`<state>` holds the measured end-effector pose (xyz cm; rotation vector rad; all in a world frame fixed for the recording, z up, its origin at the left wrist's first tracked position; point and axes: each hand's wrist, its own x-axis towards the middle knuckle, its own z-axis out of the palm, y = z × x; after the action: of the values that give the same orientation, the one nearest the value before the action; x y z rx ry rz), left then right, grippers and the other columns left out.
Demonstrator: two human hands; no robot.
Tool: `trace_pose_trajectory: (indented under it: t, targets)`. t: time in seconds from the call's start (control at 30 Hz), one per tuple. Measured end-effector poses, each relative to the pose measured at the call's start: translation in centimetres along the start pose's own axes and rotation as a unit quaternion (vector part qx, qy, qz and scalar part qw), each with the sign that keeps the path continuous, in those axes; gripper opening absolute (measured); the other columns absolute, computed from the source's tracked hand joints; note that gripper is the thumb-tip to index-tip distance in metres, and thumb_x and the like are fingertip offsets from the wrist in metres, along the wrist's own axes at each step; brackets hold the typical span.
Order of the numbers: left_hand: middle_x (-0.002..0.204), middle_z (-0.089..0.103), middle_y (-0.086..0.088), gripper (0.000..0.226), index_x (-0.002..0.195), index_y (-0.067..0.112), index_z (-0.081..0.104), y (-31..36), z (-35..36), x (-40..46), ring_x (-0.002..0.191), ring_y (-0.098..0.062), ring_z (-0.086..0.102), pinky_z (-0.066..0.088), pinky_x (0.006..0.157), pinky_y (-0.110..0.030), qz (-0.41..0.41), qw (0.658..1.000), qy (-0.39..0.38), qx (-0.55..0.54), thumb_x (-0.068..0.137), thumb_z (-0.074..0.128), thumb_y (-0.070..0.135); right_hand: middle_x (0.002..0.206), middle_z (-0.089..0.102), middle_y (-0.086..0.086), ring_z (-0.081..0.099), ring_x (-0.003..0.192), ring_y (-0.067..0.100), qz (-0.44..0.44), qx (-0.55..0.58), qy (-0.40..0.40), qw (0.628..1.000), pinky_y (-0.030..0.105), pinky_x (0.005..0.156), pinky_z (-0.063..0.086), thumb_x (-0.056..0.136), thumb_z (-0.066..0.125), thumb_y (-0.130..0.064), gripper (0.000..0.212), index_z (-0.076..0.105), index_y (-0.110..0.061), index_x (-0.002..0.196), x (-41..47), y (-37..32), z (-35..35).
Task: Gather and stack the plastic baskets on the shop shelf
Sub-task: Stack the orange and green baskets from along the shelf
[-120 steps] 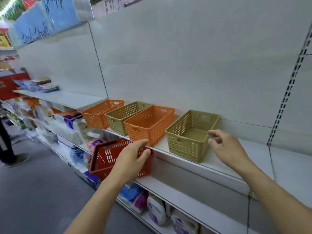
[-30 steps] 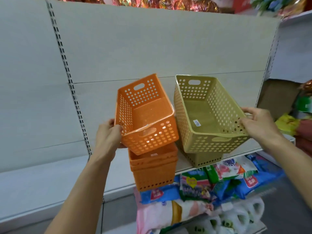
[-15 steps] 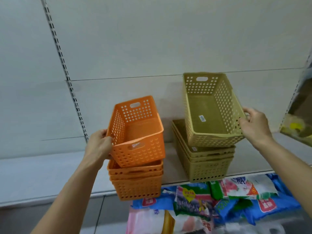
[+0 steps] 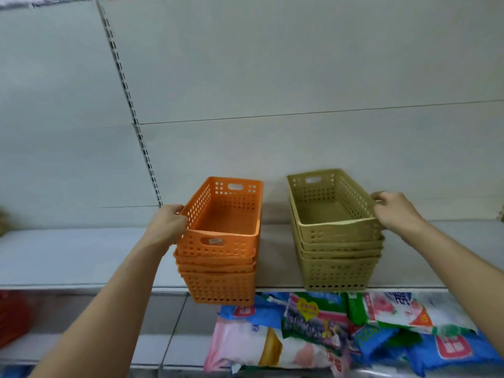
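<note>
While each hand grips its rim, orange basket (image 4: pixel 221 214) and olive basket (image 4: pixel 331 211) top their stacks.

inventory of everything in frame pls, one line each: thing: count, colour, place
orange baskets: one nested stack, exact count unclear, orange, on the shelf left of centre, overhanging the front edge
green baskets: one nested stack, exact count unclear, olive green, on the shelf just right of the orange stack
shelf: one, pale grey, running across the frame
back panel: pale grey, behind the shelf, with a slotted upright at left
packaged goods: several soft packs, blue, green, pink and white, on the level below
red item: one, red, lower left edge, blurred
left hand: gripping the top orange basket's left rim
right hand: gripping the top green basket's right rim
</note>
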<state>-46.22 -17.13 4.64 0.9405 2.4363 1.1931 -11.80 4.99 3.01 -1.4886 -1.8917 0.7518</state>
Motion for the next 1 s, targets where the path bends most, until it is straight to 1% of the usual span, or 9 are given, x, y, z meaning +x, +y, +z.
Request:
trace_pose_trajectory:
  t: [0.1, 0.2, 0.27, 0.33, 0.4, 0.53, 0.67, 0.8, 1.0]
  targets:
    - [0.094, 0.069, -0.015, 0.021, 0.107, 0.009, 0.058, -1.2, 0.9, -1.3, 0.082, -0.03, 0.068, 0.058, 0.08, -0.046, 0.016, 0.998, -0.024, 0.047, 0.09, 0.049, 0.017, 0.112, 0.066, 0.017, 0.06, 0.104, 0.034, -0.006, -0.046, -0.038, 0.998, 0.039, 0.087, 0.05, 0.087, 0.05, -0.014, 0.034, 0.063, -0.005, 0.117, -2.0, 0.4, 0.5]
    - [0.094, 0.069, -0.011, 0.031, 0.104, 0.014, 0.061, -2.3, 1.7, -3.7, 0.087, -0.029, 0.067, 0.056, 0.082, -0.05, 0.059, 0.993, -0.047, 0.095, 0.09, 0.046, 0.037, 0.143, 0.048, 0.015, 0.045, 0.129, 0.033, -0.049, -0.133, -0.055, 0.988, 0.044, 0.105, 0.039, 0.09, 0.052, -0.029, 0.054, 0.046, -0.008, 0.139, -4.8, 0.1, 1.4]
    - [0.101, 0.068, -0.008, 0.046, 0.098, 0.02, 0.061, -2.9, 2.2, -5.7, 0.099, -0.03, 0.063, 0.054, 0.087, -0.051, 0.093, 0.986, -0.036, 0.134, 0.083, 0.039, 0.057, 0.155, 0.032, 0.01, 0.03, 0.141, 0.029, -0.095, -0.15, -0.058, 0.982, 0.046, 0.114, 0.028, 0.093, 0.049, -0.033, 0.057, 0.036, -0.014, 0.145, -7.2, -0.3, 2.5]
    - [0.129, 0.061, -0.006, 0.057, 0.118, 0.019, 0.058, -3.5, 3.2, -7.9, 0.123, -0.031, 0.051, 0.042, 0.104, -0.052, 0.118, 0.98, -0.019, 0.161, 0.087, 0.036, 0.062, 0.157, 0.026, 0.004, 0.023, 0.144, 0.023, -0.152, -0.151, -0.051, 0.975, 0.042, 0.115, 0.02, 0.095, 0.046, -0.033, 0.055, 0.034, -0.02, 0.147, -10.3, -1.2, 3.7]
    - [0.149, 0.043, -0.007, 0.059, 0.141, 0.016, 0.044, -4.1, 3.8, -10.7, 0.142, -0.027, 0.031, 0.025, 0.117, -0.044, 0.148, 0.976, 0.027, 0.156, 0.095, 0.041, 0.052, 0.156, 0.029, 0.001, 0.024, 0.144, 0.019, -0.218, -0.136, -0.038, 0.966, 0.037, 0.116, 0.018, 0.096, 0.046, -0.033, 0.052, 0.035, -0.021, 0.145, -13.3, -2.1, 5.0]
    - [0.14, 0.051, -0.003, 0.061, 0.138, 0.021, 0.044, -6.4, 3.7, -15.4, 0.13, -0.017, 0.043, 0.033, 0.106, -0.032, 0.211, 0.968, 0.078, 0.111, 0.09, 0.037, 0.057, 0.147, 0.044, -0.003, 0.039, 0.135, 0.014, -0.306, -0.074, -0.035, 0.949, 0.032, 0.11, 0.029, 0.095, 0.049, -0.029, 0.046, 0.043, -0.022, 0.14, -18.1, -3.7, 8.5]
    - [0.135, 0.055, 0.001, 0.049, 0.136, 0.022, 0.047, -9.8, 1.9, -17.3, 0.126, -0.013, 0.048, 0.037, 0.101, -0.027, 0.2, 0.967, 0.13, 0.096, 0.092, 0.051, 0.045, 0.131, 0.058, -0.003, 0.055, 0.119, 0.016, -0.37, -0.046, -0.046, 0.927, 0.033, 0.096, 0.045, 0.093, 0.051, -0.029, 0.041, 0.05, -0.023, 0.133, -21.5, -5.5, 12.9]
    - [0.125, 0.062, 0.005, 0.057, 0.13, 0.023, 0.054, -14.4, -1.6, -18.4, 0.118, -0.012, 0.054, 0.042, 0.099, -0.028, 0.156, 0.972, 0.162, 0.068, 0.088, 0.037, 0.058, 0.121, 0.063, -0.003, 0.06, 0.107, 0.019, -0.385, -0.024, -0.1, 0.917, 0.034, 0.085, 0.05, 0.089, 0.047, -0.032, 0.04, 0.054, -0.024, 0.128, -24.5, -8.4, 17.7]
    - [0.112, 0.067, 0.007, 0.039, 0.125, 0.023, 0.059, -23.8, -10.0, -17.4, 0.097, -0.013, 0.06, 0.049, 0.093, -0.036, 0.076, 0.978, 0.191, 0.045, 0.092, 0.052, 0.042, 0.125, 0.064, -0.002, 0.06, 0.112, 0.019, -0.395, -0.02, -0.206, 0.895, 0.041, 0.093, 0.049, 0.092, 0.051, -0.029, 0.036, 0.054, -0.027, 0.128, -29.3, -15.5, 28.2]
